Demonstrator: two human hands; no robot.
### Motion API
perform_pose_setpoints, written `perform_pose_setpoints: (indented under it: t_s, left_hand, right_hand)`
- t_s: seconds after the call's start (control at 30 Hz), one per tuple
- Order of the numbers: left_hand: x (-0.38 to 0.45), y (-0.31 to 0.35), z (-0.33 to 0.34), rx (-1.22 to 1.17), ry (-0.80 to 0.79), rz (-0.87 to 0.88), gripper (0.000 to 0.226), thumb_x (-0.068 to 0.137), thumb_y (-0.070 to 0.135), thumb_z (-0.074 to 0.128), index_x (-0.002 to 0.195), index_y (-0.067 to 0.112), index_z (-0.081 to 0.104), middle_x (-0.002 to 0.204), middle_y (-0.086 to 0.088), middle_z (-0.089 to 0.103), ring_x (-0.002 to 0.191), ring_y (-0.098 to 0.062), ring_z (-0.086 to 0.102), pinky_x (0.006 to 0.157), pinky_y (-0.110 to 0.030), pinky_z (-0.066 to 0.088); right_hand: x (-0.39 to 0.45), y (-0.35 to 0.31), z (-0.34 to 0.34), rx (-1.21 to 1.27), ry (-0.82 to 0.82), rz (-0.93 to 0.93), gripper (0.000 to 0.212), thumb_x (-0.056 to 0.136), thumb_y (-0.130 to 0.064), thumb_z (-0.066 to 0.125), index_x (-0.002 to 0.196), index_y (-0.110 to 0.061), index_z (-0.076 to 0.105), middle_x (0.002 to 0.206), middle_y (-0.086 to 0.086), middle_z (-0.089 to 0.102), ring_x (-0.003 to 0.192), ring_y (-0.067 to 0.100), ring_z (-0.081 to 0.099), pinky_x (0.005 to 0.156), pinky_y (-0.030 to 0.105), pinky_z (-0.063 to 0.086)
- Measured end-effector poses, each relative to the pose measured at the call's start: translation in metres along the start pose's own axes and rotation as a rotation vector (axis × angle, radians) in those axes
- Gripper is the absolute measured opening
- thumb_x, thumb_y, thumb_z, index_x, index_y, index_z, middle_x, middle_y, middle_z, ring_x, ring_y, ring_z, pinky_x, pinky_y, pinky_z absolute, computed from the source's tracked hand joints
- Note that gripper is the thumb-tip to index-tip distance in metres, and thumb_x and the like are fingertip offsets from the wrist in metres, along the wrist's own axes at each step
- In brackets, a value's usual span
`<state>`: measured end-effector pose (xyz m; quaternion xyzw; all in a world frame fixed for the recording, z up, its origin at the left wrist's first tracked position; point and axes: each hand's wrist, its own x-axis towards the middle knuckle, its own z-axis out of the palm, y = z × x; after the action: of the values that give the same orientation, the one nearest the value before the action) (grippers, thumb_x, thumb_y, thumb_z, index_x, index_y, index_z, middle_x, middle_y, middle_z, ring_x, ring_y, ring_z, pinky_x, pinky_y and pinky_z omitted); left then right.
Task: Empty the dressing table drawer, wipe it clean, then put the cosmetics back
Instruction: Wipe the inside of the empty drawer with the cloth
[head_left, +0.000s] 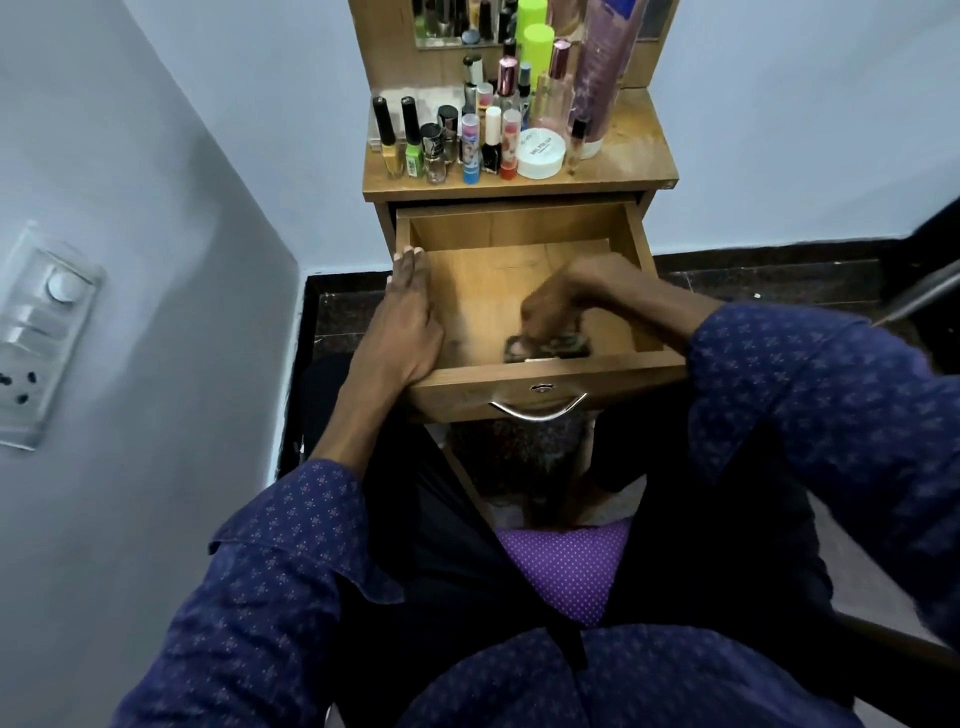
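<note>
The drawer (519, 291) stands pulled out and looks emptied. The right hand (561, 306), blurred, curls its fingers round a dark cloth (548, 347) at the front of the drawer floor, so wiping seems in hand. The left hand (405, 317) lies flat on the left rim, fingers together. The cosmetics (483, 140) crowd the counter (618, 166) above, not yet returned.

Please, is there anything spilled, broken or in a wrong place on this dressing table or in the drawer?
Nothing stands out. The bottles and the white jar stand upright on the tabletop. The drawer is pulled out and holds only a dark cloth, blurred, gripped by the right hand. The left hand rests on the drawer's left wall.
</note>
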<state>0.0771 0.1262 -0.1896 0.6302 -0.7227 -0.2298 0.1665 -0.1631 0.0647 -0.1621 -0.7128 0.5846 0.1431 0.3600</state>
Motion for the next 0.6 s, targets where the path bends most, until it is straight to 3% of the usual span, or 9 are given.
perform_pose_setpoints:
  t_s: [0.03,0.1,0.17,0.23,0.27,0.37,0.5,0.57,0.6]
  left_hand:
    - [0.002,-0.001,0.001,0.008,-0.006,-0.002,0.070,0.101,0.001,0.037,0.165,-0.002,0.010,0.174,-0.019,0.007,0.163,-0.028,0.004,0.133,-0.041,0.010]
    - [0.004,0.001,-0.001,0.005,-0.004,-0.002,0.070,0.101,0.001,0.037,0.166,-0.001,0.009,0.175,-0.018,0.005,0.163,-0.028,0.003,0.132,-0.038,0.008]
    - [0.006,0.003,0.000,0.002,-0.010,-0.014,0.071,0.102,0.002,0.037,0.166,0.000,0.007,0.175,-0.017,0.003,0.163,-0.027,0.002,0.132,-0.037,0.006]
    - [0.008,0.001,0.001,0.007,-0.008,-0.019,0.070,0.103,0.004,0.037,0.166,0.001,0.006,0.175,-0.016,0.002,0.163,-0.026,0.001,0.131,-0.036,0.005]
    - [0.007,0.001,0.000,0.006,-0.008,-0.019,0.070,0.104,0.004,0.037,0.166,0.001,0.006,0.175,-0.015,0.003,0.163,-0.026,0.001,0.131,-0.036,0.005]
    - [0.008,-0.002,0.001,0.003,-0.002,-0.017,0.071,0.104,0.004,0.037,0.167,0.003,0.006,0.176,-0.013,0.003,0.163,-0.024,0.001,0.131,-0.034,0.004]
    - [0.008,-0.001,0.002,0.003,-0.005,-0.025,0.069,0.106,0.007,0.036,0.167,0.004,0.005,0.176,-0.013,0.002,0.163,-0.023,0.000,0.127,-0.031,0.003]
    - [0.008,0.000,0.003,0.008,-0.003,-0.028,0.068,0.107,0.008,0.036,0.167,0.004,0.004,0.176,-0.014,0.001,0.163,-0.024,0.000,0.127,-0.031,0.002]
    - [0.008,0.000,0.003,0.008,-0.005,-0.030,0.067,0.107,0.009,0.035,0.167,0.003,0.004,0.176,-0.015,0.000,0.163,-0.025,-0.001,0.128,-0.031,0.001]
  right_hand:
    - [-0.004,0.005,-0.009,-0.049,0.012,0.104,0.019,0.101,-0.024,0.058,0.118,-0.016,0.062,0.102,0.016,0.060,0.099,0.035,0.058,0.079,0.018,0.054]
    - [-0.018,0.011,-0.029,-0.438,-0.219,0.207,0.042,0.102,-0.042,0.056,0.132,-0.012,0.057,0.108,0.011,0.061,0.103,0.029,0.063,0.092,0.033,0.055]
    - [-0.021,0.013,-0.033,-0.416,-0.322,0.115,0.041,0.106,-0.043,0.050,0.129,-0.010,0.061,0.119,0.010,0.067,0.102,0.024,0.069,0.085,0.036,0.060]
    - [-0.021,0.012,-0.035,-0.377,-0.223,-0.055,0.031,0.106,-0.042,0.051,0.115,-0.016,0.066,0.122,0.013,0.069,0.097,0.021,0.070,0.078,0.033,0.059]
    - [-0.018,0.015,-0.035,-0.365,-0.095,-0.107,0.028,0.105,-0.041,0.054,0.113,-0.018,0.067,0.123,0.012,0.069,0.097,0.021,0.068,0.076,0.032,0.055]
    - [-0.002,0.012,-0.024,-0.368,0.307,-0.224,0.038,0.097,-0.033,0.068,0.133,-0.019,0.064,0.135,0.008,0.057,0.118,0.026,0.059,0.088,0.037,0.051]
    - [0.003,-0.004,0.015,-0.295,0.263,-0.183,0.038,0.098,-0.033,0.066,0.131,-0.014,0.066,0.135,0.007,0.056,0.115,0.025,0.060,0.093,0.035,0.051]
    - [-0.005,-0.006,0.020,-0.298,0.271,-0.160,0.029,0.102,-0.030,0.062,0.114,-0.005,0.068,0.121,0.005,0.059,0.094,0.013,0.062,0.078,0.015,0.047]
    - [-0.006,-0.013,0.022,-0.379,0.230,-0.213,0.019,0.104,-0.023,0.058,0.102,-0.006,0.066,0.111,0.003,0.057,0.080,0.003,0.054,0.068,0.009,0.044]
